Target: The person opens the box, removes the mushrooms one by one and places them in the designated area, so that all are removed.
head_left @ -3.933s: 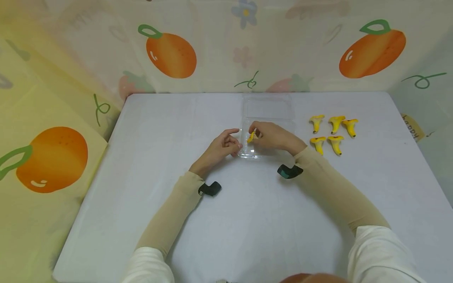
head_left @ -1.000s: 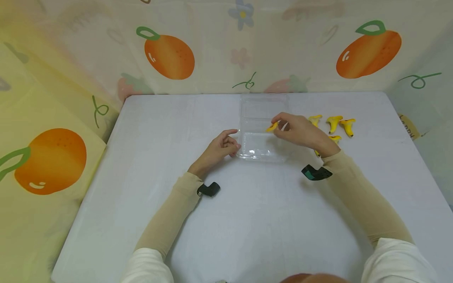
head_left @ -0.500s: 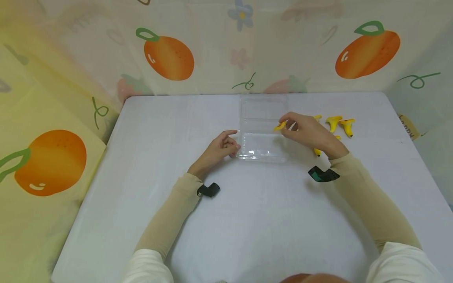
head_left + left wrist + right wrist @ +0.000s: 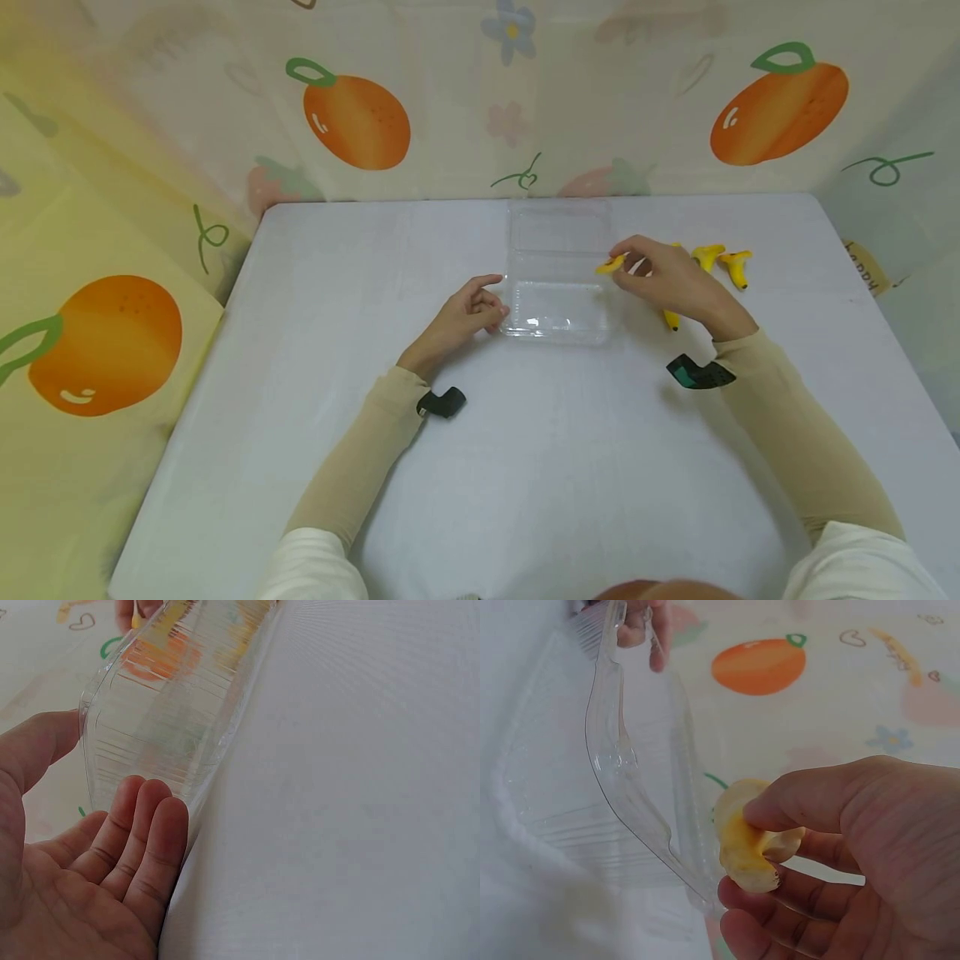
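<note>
A clear plastic hinged box (image 4: 555, 336) lies with its lid (image 4: 561, 227) folded back, away from the person. My left hand (image 4: 467, 315) is at the box's left wall, its fingers loosely bent and touching the side without gripping it; the left wrist view shows the fingertips (image 4: 166, 817) against the ribbed plastic. Just past the box's right edge, my right hand (image 4: 671, 279) pinches a yellow mushroom (image 4: 611, 264) between thumb and fingers. In the right wrist view the mushroom (image 4: 751, 844) shows a pale, curled cap.
More yellow mushrooms lie to the right of the box, two in plain sight (image 4: 737, 268) and others partly hidden behind the right hand. The white table (image 4: 525, 467) ends at a printed cloth backdrop (image 4: 450, 100). Each wrist wears a small black camera (image 4: 442, 403).
Earlier my right hand held the mushroom inside the box; since then it has moved right, carrying the mushroom past the box's right edge. My left hand has stayed in place.
</note>
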A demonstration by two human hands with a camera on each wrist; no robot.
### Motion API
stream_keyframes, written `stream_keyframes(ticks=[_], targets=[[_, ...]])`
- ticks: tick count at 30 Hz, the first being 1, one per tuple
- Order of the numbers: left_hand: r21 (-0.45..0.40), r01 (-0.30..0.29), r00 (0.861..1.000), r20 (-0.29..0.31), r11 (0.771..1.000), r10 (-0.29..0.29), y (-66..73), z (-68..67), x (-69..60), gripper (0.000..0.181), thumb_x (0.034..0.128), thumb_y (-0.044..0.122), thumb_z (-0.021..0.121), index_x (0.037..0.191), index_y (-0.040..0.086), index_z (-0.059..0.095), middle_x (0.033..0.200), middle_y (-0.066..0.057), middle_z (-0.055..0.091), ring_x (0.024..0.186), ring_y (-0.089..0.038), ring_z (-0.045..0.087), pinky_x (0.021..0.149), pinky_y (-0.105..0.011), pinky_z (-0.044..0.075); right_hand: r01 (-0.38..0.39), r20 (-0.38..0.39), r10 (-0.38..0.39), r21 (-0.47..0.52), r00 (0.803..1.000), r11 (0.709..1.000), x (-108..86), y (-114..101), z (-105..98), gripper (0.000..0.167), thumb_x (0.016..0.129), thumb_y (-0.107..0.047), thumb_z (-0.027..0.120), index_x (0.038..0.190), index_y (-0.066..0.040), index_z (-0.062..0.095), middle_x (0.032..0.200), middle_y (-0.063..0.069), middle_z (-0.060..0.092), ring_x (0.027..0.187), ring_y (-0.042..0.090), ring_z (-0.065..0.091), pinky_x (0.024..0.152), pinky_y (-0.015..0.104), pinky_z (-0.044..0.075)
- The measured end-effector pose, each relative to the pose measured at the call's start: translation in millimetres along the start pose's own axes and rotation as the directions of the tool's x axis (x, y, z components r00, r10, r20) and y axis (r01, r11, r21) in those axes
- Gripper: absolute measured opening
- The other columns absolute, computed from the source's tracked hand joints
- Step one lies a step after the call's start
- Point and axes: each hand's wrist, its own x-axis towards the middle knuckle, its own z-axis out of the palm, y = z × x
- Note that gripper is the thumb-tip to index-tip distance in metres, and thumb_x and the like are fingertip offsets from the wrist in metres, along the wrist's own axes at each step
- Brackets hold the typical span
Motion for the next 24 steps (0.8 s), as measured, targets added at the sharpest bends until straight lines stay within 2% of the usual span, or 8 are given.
stream_keyframes(ticks=[12, 19, 24], targets=[[-0.009, 0.000, 1.000, 0.004, 1.000, 0.000, 0.4, -0.4, 0.2, 0.062, 0.0976, 0.011, 0.064, 0.153, 0.007, 0.037, 0.101, -0.001, 0.062, 0.078, -0.012, 0.064, 0.077, -0.023, 0.055, -0.045, -0.049, 0.045, 0.010, 0.998, 0.999, -7.5, 9.1, -7.0, 0.038, 0.102, -0.031, 0.057, 0.136, -0.014, 0.054, 0.125, 0.016, 0.060, 0.114, 0.031, 0.053, 0.084, 0.034, 0.048], [-0.010, 0.007, 1.000, 0.000, 1.000, -0.007, -1.6, -0.4, 1.0, 0.062, 0.0971, 0.011, 0.065, 0.153, 0.009, 0.038, 0.102, -0.001, 0.062, 0.078, -0.012, 0.063, 0.077, -0.022, 0.054, -0.036, -0.076, 0.040, 0.050, 0.996, 0.998, -13.6, 16.6, -13.5, 0.041, 0.102, -0.031, 0.059, 0.137, -0.011, 0.054, 0.125, 0.018, 0.059, 0.111, 0.030, 0.053, 0.075, 0.019, 0.048], [-0.013, 0.008, 1.000, 0.002, 1.000, -0.008, -1.7, -0.4, 1.8, 0.063, 0.0965, 0.010, 0.064, 0.154, 0.009, 0.037, 0.102, -0.001, 0.062, 0.078, -0.012, 0.063, 0.076, -0.022, 0.053, -0.054, -0.103, 0.058, 0.038, 0.993, 0.998, -18.3, 22.5, -17.8, 0.042, 0.101, -0.032, 0.059, 0.137, -0.011, 0.054, 0.126, 0.020, 0.060, 0.112, 0.030, 0.054, 0.079, 0.024, 0.045]])
